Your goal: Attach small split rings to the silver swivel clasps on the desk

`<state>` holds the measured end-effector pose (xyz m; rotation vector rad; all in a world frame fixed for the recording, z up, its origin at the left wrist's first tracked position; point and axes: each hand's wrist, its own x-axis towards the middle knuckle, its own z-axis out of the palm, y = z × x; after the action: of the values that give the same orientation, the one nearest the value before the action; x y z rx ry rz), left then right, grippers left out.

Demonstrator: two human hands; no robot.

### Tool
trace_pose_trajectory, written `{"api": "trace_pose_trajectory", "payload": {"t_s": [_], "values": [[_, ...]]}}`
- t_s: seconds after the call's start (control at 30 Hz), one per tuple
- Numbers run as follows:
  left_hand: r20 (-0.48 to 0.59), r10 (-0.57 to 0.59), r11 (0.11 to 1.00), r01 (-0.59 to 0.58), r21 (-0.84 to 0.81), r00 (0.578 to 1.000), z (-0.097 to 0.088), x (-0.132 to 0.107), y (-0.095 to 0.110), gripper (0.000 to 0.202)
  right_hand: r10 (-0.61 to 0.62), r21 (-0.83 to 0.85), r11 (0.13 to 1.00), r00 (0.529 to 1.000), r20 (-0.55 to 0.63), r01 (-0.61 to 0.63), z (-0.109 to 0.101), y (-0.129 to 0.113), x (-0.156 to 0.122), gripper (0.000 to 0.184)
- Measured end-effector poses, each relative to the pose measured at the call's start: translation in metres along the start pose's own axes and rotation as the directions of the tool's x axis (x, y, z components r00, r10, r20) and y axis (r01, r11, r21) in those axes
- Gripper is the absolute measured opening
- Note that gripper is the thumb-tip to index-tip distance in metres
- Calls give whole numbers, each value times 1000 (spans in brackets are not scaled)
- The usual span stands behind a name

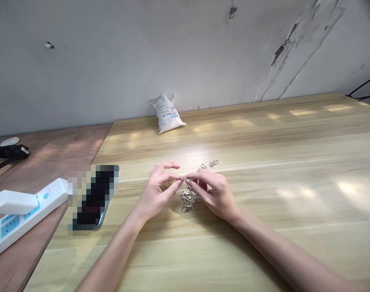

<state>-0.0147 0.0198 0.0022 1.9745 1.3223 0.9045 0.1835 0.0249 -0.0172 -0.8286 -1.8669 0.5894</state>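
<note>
My left hand [156, 190] and my right hand [212, 190] meet over the light wooden table [264, 170], fingertips pinched together on a small metal clasp [182, 178] held between them. Just below the fingertips lies a pile of several silver lobster clasps [189, 199] on the tabletop. Two loose clasps [211, 164] lie a little farther back, beyond my right hand. A small ring [168, 185] shows between my left fingers; whether it lies on the table I cannot tell.
A small white bag [167, 114] leans at the back against the grey wall. A phone [95, 198] lies at the table's left edge. On the darker table to the left sit a white power strip [23, 215] and a black object [10, 151].
</note>
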Motion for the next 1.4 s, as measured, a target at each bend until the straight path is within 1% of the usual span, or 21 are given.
{"api": "trace_pose_trajectory", "payload": {"t_s": [0.1, 0.17, 0.2, 0.27, 0.33, 0.37, 0.43, 0.47, 0.5, 0.6, 0.67, 0.7, 0.73, 0.83, 0.87, 0.93, 1.07, 1.17, 1.3, 1.4], "values": [[-77, 11, 1000, -9, 30, 997, 1, 0, 1, 10, -46, -73, 996, 997, 56, 50, -2, 5, 0, 16], [-83, 49, 994, -40, 103, 995, 4, -1, 2, 11, -92, -170, 980, 991, 92, 107, -4, 7, 0, 18], [-61, 86, 983, -74, 168, 994, 6, -2, 2, 11, -119, -225, 964, 988, 99, 139, -6, 7, 1, 18], [28, 180, 933, -179, 313, 983, 9, -3, 3, 11, -176, -316, 928, 980, 97, 198, -10, 6, 2, 19], [110, 247, 868, -270, 416, 963, 9, -3, 2, 11, -203, -365, 905, 976, 82, 219, -16, 7, 5, 19], [118, 258, 850, -283, 445, 959, 6, -3, 1, 11, -196, -375, 903, 977, 79, 211, -19, 9, 6, 19], [61, 238, 840, -237, 488, 969, -1, -1, -3, 11, -133, -385, 910, 988, 81, 155, -26, 15, 6, 19], [36, 227, 833, -213, 511, 973, -6, 0, -6, 12, -81, -399, 910, 991, 105, 116, -29, 19, 6, 20], [34, 228, 822, -211, 529, 973, -11, 2, -9, 12, -23, -419, 904, 988, 154, 86, -32, 23, 6, 20], [63, 214, 812, -213, 543, 975, -20, 4, -18, 12, 80, -459, 885, 945, 318, 80, -39, 32, 5, 23], [72, 201, 819, -208, 535, 977, -21, 5, -22, 11, 115, -454, 888, 920, 374, 74, -43, 35, 5, 24], [73, 196, 823, -205, 529, 978, -21, 5, -23, 11, 136, -457, 888, 920, 367, 51, -45, 36, 5, 25], [72, 194, 826, -203, 525, 978, -20, 4, -23, 11, 164, -474, 880, 927, 336, 16, -47, 36, 6, 26], [60, 199, 824, -200, 530, 978, -18, 3, -22, 13, 259, -595, 799, 944, 206, -90, -49, 38, 7, 27], [57, 203, 821, -201, 535, 978, -18, 3, -21, 14, 278, -636, 765, 942, 189, -98, -49, 38, 7, 27], [55, 207, 815, -204, 542, 977, -18, 3, -19, 15, 288, -688, 721, 938, 194, -78, -45, 38, 7, 26], [59, 208, 813, -207, 545, 976, -16, 2, -17, 16, 277, -722, 690, 939, 203, -47, -36, 37, 9, 27], [59, 212, 818, -210, 536, 975, -14, 2, -15, 15, 295, -691, 718, 936, 195, -82, -33, 37, 10, 21], [61, 218, 825, -218, 521, 974, -12, 2, -14, 14, 344, -555, 808, 923, 174, -197, -34, 38, 10, 8], [53, 224, 834, -219, 506, 973, -9, 2, -13, 15, 399, -436, 852, 898, 184, -289, -35, 34, 10, 7]]}}
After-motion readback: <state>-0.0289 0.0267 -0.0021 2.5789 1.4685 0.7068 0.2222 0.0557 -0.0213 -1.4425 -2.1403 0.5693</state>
